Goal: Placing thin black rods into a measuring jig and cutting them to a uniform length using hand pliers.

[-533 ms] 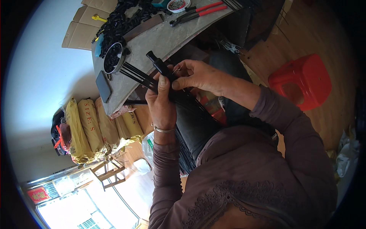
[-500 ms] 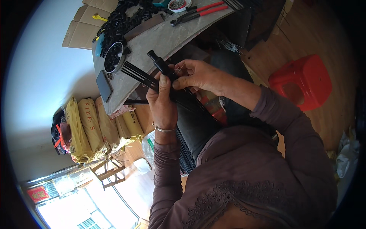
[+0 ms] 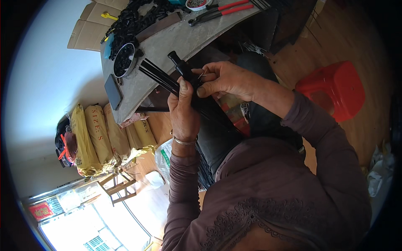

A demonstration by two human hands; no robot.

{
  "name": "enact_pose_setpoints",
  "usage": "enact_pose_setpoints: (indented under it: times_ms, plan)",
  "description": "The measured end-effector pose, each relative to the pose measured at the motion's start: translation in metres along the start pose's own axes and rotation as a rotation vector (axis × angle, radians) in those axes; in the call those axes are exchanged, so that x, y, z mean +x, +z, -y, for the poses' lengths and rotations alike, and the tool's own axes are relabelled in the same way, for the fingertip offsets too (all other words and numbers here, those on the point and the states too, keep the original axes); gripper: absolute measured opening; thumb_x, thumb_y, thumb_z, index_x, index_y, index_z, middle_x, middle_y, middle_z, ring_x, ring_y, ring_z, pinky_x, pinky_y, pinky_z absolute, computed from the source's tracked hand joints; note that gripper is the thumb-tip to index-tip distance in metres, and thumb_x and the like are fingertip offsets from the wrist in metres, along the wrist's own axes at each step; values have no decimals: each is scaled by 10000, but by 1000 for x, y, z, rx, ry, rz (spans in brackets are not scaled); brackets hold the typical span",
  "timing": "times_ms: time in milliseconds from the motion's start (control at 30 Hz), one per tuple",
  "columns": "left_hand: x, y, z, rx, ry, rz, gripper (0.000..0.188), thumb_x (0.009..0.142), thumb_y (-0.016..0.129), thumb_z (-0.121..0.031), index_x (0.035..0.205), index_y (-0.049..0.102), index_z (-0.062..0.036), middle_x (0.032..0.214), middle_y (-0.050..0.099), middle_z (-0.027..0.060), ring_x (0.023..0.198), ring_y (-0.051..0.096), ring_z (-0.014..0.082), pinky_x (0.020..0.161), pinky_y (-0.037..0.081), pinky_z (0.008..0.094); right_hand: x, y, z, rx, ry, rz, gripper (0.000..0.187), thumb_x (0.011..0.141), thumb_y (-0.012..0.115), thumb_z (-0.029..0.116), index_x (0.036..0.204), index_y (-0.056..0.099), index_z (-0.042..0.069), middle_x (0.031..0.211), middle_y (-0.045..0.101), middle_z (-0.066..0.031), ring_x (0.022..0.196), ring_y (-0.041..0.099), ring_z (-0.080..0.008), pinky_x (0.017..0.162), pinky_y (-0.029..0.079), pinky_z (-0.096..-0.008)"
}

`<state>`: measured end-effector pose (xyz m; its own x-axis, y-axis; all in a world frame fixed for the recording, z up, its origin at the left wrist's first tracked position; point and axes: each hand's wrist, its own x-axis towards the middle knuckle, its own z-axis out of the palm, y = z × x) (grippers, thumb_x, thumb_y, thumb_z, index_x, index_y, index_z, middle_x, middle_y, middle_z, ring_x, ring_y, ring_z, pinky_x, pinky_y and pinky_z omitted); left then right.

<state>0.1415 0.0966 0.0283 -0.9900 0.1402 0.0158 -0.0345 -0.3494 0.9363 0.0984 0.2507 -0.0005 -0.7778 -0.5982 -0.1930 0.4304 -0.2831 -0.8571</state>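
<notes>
Above my lap, my left hand (image 3: 184, 113) is closed round a bundle of thin black rods (image 3: 158, 76) and a black tube-shaped part (image 3: 183, 67) with a stepped, narrower end. The rods point up and left past the thumb; the tube tilts the same way beside them. My right hand (image 3: 234, 79) pinches thin pale wires (image 3: 203, 75) against the tube's right side. How the wires meet the tube is too small to make out. More black rods (image 3: 215, 113) run down from my hands over my dark trousers.
On the grey table (image 3: 161, 42) stand a bowl of small black parts (image 3: 124, 60), a black parts heap (image 3: 134, 21), a phone-like slab (image 3: 114, 93), red-handled pliers (image 3: 220, 14) and a small bowl (image 3: 197, 4). Right sits a red stool (image 3: 335, 90); left, yellowish sacks (image 3: 98, 134).
Both hands have shifted slightly to the right with the tube and rods. Their grips look much the same, the right fingers still at the wires.
</notes>
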Motion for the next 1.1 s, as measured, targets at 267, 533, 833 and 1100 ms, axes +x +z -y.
enact_pose_setpoints:
  times_ms: [267, 533, 833, 1100]
  plan:
    - [1, 2, 7, 14, 19, -75, 374, 998, 460, -342, 1136, 586, -18, 951, 665, 71, 696, 613, 123, 633, 508, 230, 10, 7, -7, 34, -20, 31, 635, 765, 785, 135, 1295, 446, 52, 946, 636, -4, 828, 595, -81, 669, 469, -241]
    - [10, -11, 15, 170, 109, -302, 429, 1002, 444, -364, 1200, 557, 0, 929, 641, 57, 765, 591, 102, 662, 480, 220, 14, 23, -23, -482, -477, -349, 516, 784, 773, 236, 1204, 545, 41, 998, 598, 7, 829, 577, -92, 730, 464, -231]
    - [4, 0, 20, 254, 217, -395, 478, 1011, 412, -382, 1290, 500, -4, 811, 566, 17, 661, 509, 66, 576, 413, 199, 1, 34, -7, -586, -453, -438, 171, 866, 673, 155, 920, 608, 6, 860, 621, -50, 686, 599, -93, 613, 472, -235]
    - [4, 8, 21, 192, 233, -445, 446, 1013, 404, -385, 1272, 499, -34, 698, 490, -19, 578, 444, 55, 512, 351, 192, -3, 40, -18, -748, -846, -533, 65, 899, 581, 49, 880, 560, -9, 773, 584, -47, 683, 559, -80, 602, 465, -250]
